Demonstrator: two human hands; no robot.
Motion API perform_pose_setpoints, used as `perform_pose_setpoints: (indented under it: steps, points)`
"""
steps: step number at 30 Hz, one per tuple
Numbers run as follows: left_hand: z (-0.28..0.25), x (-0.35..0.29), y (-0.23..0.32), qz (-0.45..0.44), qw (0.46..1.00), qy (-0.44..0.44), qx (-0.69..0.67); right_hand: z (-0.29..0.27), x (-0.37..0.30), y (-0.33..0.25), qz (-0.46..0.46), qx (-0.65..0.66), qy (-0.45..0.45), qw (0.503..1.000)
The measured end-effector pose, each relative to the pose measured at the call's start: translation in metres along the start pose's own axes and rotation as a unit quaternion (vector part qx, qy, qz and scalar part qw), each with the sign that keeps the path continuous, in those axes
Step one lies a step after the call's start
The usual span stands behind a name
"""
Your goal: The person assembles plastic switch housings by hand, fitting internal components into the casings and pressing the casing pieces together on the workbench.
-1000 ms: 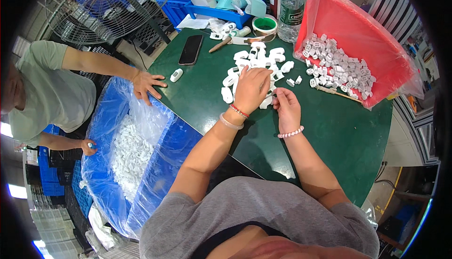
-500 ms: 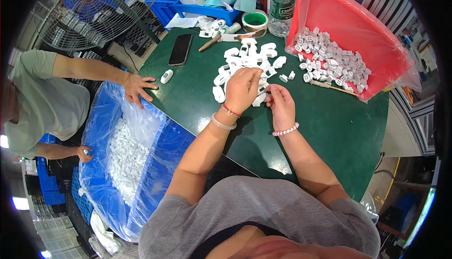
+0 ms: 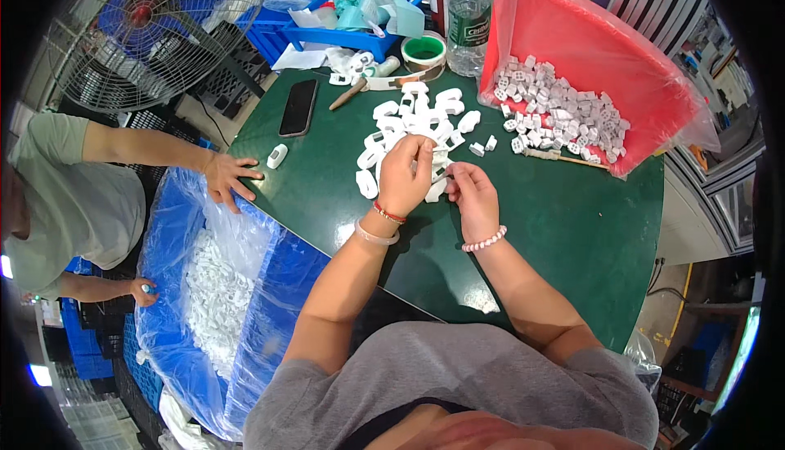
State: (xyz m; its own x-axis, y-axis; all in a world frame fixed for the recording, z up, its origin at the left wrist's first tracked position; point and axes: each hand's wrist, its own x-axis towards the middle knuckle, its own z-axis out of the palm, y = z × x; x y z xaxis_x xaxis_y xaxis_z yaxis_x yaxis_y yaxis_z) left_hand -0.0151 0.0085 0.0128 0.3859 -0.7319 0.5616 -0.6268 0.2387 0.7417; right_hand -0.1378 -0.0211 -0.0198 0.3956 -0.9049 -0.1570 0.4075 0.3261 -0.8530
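A pile of white plastic housings [image 3: 415, 114], oval with slots, lies on the green table in front of me. My left hand [image 3: 402, 176] is at the near side of the pile, its fingers curled together over the pieces. Whatever sits in that pinch is hidden by the fingers. Just to its right, my right hand [image 3: 474, 196] has thumb and fingertips pressed together beside a white housing [image 3: 437, 190]; I cannot make out what they hold. Two small white blocks [image 3: 483, 146] rest right of the pile. More small white blocks [image 3: 564, 110] fill the tilted red bin [image 3: 585, 37].
A thin wooden-handled tool [image 3: 544, 155] lies at the bin's lip. Behind the pile are a knife [image 3: 384, 83], tape roll [image 3: 423, 51] and bottle [image 3: 468, 33]. A phone [image 3: 298, 108] lies left. A co-worker's hand [image 3: 229, 178] touches the table edge above a lined blue bin [image 3: 278, 286].
The whole view has shifted, so the table and its things appear slightly lower and further left. Both my hands stay close together at the near side of the pile, fingers still closed.
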Motion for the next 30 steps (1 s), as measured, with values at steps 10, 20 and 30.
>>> perform_pose_setpoints:
  steps: [10, 20, 30]
  points:
    - [0.001, 0.005, -0.004, -0.004, 1.000, 0.011, -0.011, 0.002, 0.005, -0.001, 0.002, 0.012, -0.007, 1.000]
    - [-0.005, -0.005, -0.013, -0.003, 0.999, 0.008, 0.049, 0.004, 0.005, -0.001, -0.021, -0.039, -0.044, 0.998]
    - [0.002, -0.001, -0.001, -0.002, 0.999, 0.001, -0.038, 0.002, -0.005, -0.006, -0.004, -0.010, -0.026, 1.000]
